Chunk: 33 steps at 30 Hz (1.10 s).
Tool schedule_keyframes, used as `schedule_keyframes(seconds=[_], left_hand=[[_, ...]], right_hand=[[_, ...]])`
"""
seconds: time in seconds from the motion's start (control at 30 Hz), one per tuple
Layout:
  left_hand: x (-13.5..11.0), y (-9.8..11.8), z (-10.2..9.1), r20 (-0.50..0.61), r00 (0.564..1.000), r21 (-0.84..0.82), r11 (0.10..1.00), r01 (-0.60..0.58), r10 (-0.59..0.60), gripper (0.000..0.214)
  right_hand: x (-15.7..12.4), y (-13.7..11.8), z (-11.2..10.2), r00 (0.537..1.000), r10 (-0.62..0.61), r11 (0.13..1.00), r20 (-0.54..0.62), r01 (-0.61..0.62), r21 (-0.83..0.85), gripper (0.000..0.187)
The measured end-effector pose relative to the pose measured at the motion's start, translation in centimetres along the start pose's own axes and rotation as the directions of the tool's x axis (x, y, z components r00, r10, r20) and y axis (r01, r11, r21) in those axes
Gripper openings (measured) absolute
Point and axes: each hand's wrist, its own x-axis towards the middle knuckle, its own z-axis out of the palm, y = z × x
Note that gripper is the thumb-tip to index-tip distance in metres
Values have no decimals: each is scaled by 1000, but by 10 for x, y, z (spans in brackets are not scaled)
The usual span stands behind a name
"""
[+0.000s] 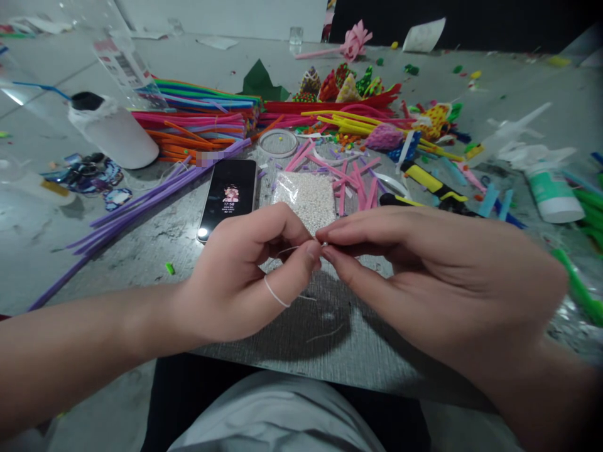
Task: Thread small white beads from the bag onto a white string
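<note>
My left hand (254, 270) pinches a thin pale thread (287, 250) between thumb and forefinger, and a loop of it runs round the base of the thumb. Fingertip to fingertip with it, my right hand (424, 270) grips a tiny shiny bead (325, 244). Whether the thread passes through the bead is too small to tell. Just beyond the hands lies a clear bag of white beads (308, 193), partly covered by my fingers. A phone (230, 194) with a lit screen rests left of the bag.
Purple pipe cleaners (117, 216) stretch along the left, near a white bottle (113, 135). Colourful pipe cleaner bundles (202, 122) lie behind. Pink cut strips (362, 185), a yellow-black tool (431, 182) and a green-labelled bottle (553, 191) are on the right.
</note>
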Motion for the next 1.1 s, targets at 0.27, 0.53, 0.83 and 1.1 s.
schedule_keyframes(seconds=[0.27,0.53,0.83,1.1], left_hand=[[0,-2,1,-12,1000,21,1000,6,-5,18],[2,-2,1,-11,999,65,997,-41,42,16],[3,0,0,-30,998,115,992,-47,50,15],[4,0,2,-48,999,84,996,24,-20,17]], right_hand=[[0,0,2,1000,-8,1000,-13,8,18,15],[-2,4,6,996,72,995,-46,-69,77,17],[-3,5,12,953,293,907,-80,-251,339,18],[0,5,14,959,272,890,-78,-220,399,20]])
